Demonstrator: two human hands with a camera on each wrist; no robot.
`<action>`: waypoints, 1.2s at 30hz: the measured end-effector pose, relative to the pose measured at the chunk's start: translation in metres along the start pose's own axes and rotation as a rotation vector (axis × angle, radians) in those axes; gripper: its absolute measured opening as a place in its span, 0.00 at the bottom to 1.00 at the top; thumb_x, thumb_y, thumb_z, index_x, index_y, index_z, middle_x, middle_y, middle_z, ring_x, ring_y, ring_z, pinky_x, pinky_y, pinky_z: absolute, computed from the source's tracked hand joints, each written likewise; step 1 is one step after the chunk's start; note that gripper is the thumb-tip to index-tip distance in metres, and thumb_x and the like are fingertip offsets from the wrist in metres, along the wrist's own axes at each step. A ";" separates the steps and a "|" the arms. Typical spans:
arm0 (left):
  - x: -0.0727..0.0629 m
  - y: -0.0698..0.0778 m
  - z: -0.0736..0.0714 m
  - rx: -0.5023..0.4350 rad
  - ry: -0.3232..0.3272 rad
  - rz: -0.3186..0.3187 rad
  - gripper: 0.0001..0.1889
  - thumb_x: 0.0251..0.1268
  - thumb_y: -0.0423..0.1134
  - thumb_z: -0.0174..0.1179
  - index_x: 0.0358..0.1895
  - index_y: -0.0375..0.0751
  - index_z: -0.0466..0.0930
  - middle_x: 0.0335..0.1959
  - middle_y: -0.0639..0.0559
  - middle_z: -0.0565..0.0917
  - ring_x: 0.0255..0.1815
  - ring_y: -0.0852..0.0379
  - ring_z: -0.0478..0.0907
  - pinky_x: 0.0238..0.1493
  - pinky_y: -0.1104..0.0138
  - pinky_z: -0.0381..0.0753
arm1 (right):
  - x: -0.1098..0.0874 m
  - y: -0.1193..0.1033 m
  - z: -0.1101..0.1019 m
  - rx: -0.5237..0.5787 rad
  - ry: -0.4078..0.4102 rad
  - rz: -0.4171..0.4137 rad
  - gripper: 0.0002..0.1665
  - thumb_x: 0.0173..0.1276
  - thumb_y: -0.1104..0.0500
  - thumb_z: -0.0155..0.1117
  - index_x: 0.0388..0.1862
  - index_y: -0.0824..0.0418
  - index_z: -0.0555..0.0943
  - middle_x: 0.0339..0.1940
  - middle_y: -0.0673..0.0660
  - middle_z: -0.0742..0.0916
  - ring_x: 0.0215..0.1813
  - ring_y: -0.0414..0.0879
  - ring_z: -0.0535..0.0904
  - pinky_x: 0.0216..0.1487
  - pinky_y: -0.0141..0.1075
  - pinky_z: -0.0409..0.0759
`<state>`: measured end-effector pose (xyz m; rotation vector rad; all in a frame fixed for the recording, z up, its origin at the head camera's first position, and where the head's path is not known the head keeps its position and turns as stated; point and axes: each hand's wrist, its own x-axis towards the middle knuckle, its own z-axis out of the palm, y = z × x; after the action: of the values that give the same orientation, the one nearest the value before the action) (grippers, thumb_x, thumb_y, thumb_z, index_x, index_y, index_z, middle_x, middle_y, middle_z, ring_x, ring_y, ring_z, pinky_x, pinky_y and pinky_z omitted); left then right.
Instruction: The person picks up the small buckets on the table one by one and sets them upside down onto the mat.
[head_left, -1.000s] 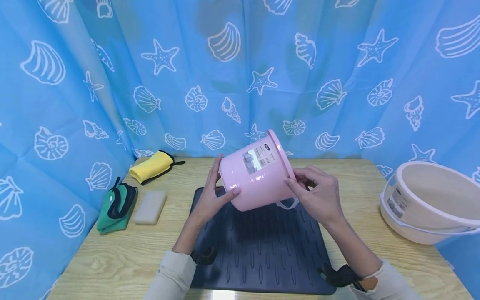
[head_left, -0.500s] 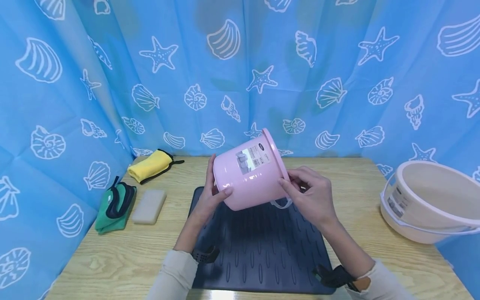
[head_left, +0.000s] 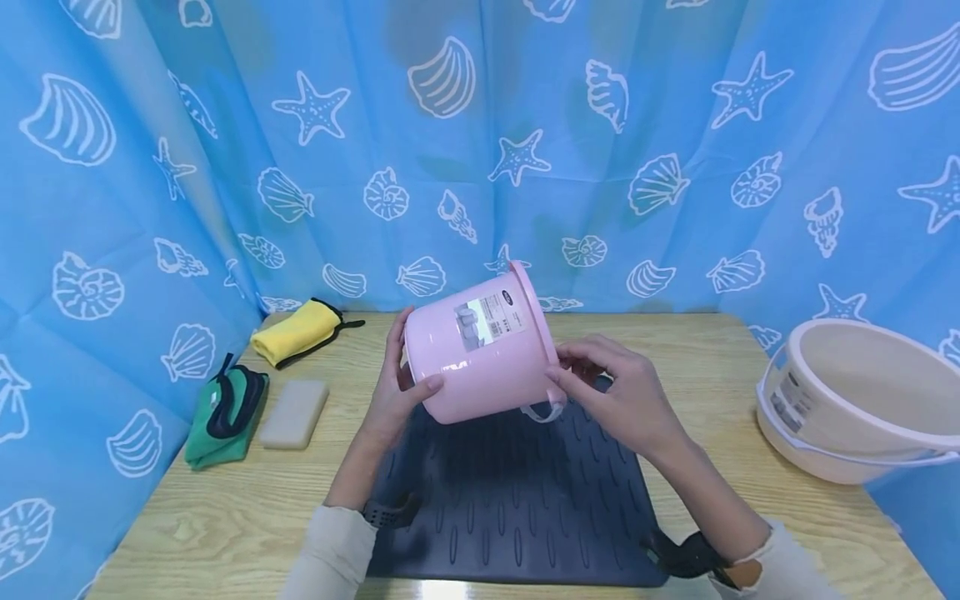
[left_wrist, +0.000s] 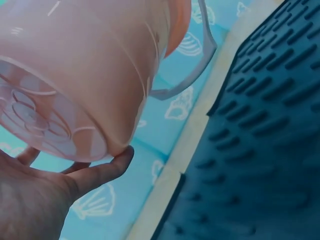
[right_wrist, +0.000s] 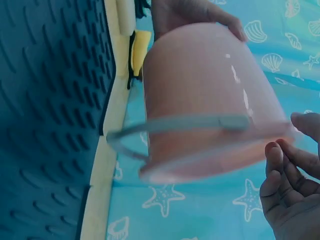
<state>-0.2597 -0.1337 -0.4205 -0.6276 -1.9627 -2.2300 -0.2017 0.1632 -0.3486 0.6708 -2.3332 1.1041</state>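
Observation:
A pink bucket (head_left: 483, 350) with a printed label is held tilted on its side above a dark ribbed mat (head_left: 517, 517), its mouth facing right. My left hand (head_left: 393, 392) grips the base end, thumb on the near side and fingers behind; the moulded underside shows in the left wrist view. At the rim, my right hand (head_left: 622, 392) pinches the edge between thumb and fingers, which the right wrist view shows at the lip. The bucket's pale handle (right_wrist: 175, 125) hangs loose below the rim.
A cream bucket (head_left: 795, 400) with a handle stands at the right table edge. On the left lie a folded yellow cloth (head_left: 300, 332), a green cloth (head_left: 225, 425) with a dark strap and a pale sponge (head_left: 295, 414). A blue shell-patterned curtain (head_left: 450, 167) hangs behind the wooden table.
Both hands have carried the pink bucket a little to the left, keeping it tilted. Their grips on the base and rim look the same, and the other things have stayed put.

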 end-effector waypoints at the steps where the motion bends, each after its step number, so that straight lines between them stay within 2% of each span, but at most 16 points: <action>1: -0.002 0.002 -0.003 0.006 0.006 -0.003 0.48 0.59 0.38 0.62 0.79 0.67 0.46 0.74 0.56 0.59 0.68 0.42 0.66 0.57 0.53 0.78 | -0.001 0.001 -0.002 -0.023 -0.012 -0.018 0.13 0.65 0.59 0.73 0.48 0.56 0.88 0.37 0.44 0.85 0.34 0.39 0.77 0.34 0.32 0.80; 6: -0.009 0.012 -0.017 0.059 0.046 -0.009 0.48 0.59 0.35 0.61 0.80 0.67 0.45 0.74 0.58 0.58 0.67 0.42 0.67 0.56 0.56 0.79 | -0.009 0.006 -0.012 -0.099 -0.063 -0.115 0.10 0.65 0.61 0.72 0.45 0.54 0.88 0.36 0.41 0.85 0.32 0.35 0.75 0.31 0.31 0.77; 12: -0.017 0.026 -0.029 0.097 0.057 -0.011 0.49 0.60 0.32 0.60 0.80 0.67 0.44 0.75 0.58 0.57 0.66 0.41 0.67 0.52 0.60 0.81 | -0.021 0.014 -0.018 -0.134 -0.130 -0.168 0.10 0.65 0.63 0.72 0.45 0.53 0.87 0.37 0.41 0.85 0.33 0.33 0.76 0.30 0.30 0.76; 22: -0.028 0.045 -0.045 0.131 0.067 0.011 0.50 0.58 0.28 0.59 0.80 0.64 0.45 0.74 0.56 0.58 0.66 0.43 0.67 0.51 0.62 0.82 | -0.040 0.020 -0.026 -0.148 -0.195 -0.186 0.13 0.63 0.65 0.73 0.45 0.52 0.86 0.36 0.40 0.82 0.34 0.32 0.76 0.27 0.28 0.75; 30: -0.050 0.059 -0.062 0.175 0.132 -0.014 0.50 0.59 0.26 0.59 0.81 0.62 0.44 0.73 0.54 0.59 0.63 0.47 0.69 0.51 0.67 0.81 | -0.059 0.028 -0.032 -0.176 -0.220 -0.150 0.13 0.62 0.64 0.74 0.45 0.52 0.86 0.37 0.39 0.83 0.36 0.31 0.77 0.30 0.28 0.77; 36: -0.063 0.068 -0.073 0.184 0.153 -0.012 0.50 0.59 0.24 0.59 0.81 0.61 0.45 0.71 0.51 0.60 0.61 0.50 0.70 0.50 0.67 0.82 | -0.073 0.037 -0.034 -0.194 -0.229 -0.152 0.13 0.60 0.64 0.75 0.43 0.53 0.86 0.36 0.38 0.82 0.34 0.30 0.76 0.28 0.25 0.75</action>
<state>-0.1964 -0.2278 -0.3867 -0.4112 -2.0657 -2.0067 -0.1607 0.2278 -0.3936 0.9233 -2.4905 0.7559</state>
